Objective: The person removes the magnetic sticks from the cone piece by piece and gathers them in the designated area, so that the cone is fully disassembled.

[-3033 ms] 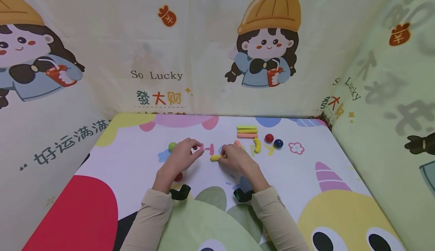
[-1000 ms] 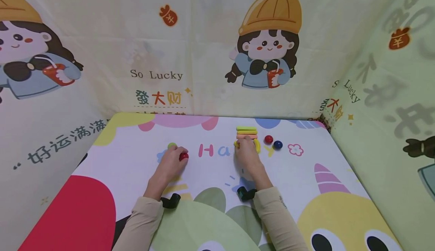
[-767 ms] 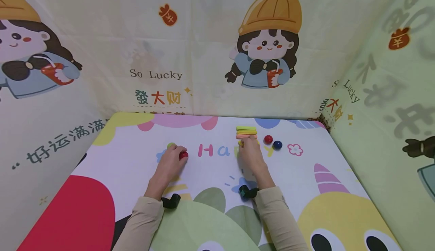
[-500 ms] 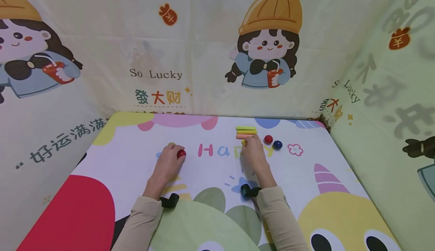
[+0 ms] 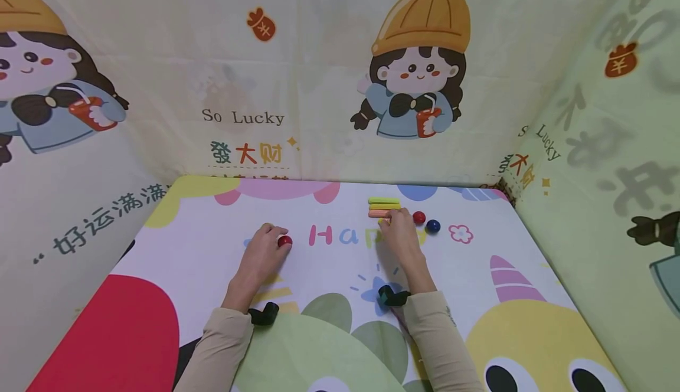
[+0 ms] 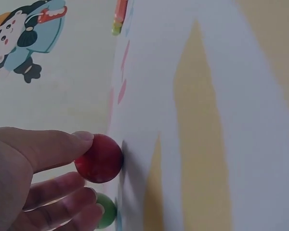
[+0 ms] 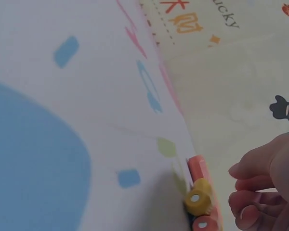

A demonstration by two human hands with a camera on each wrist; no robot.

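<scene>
My left hand (image 5: 261, 256) holds a red ball (image 6: 100, 159) just above or on the table; its thumb presses the near side and its index finger is hidden. Beside it a green ball (image 6: 106, 211) shows partly behind the fingers. My right hand (image 5: 402, 241) hovers over the row of small coloured sticks, its fingers loosely bent with a gap below the thumb. In the right wrist view, a yellow stick (image 7: 198, 198) with a pale spot on its end lies beside a pink-orange stick (image 7: 198, 168), both apart from the fingers.
A light green stick (image 5: 383, 201) lies behind a yellow and a pink-orange one. To the right are another red ball (image 5: 419, 218) and a dark blue ball (image 5: 432, 226). A patterned cloth wall (image 5: 319, 114) stands directly behind the table.
My right hand carried a yellow stick right to the row, released it and shifted slightly right. My left hand took the red ball from nearer me and brought it beside the green ball.
</scene>
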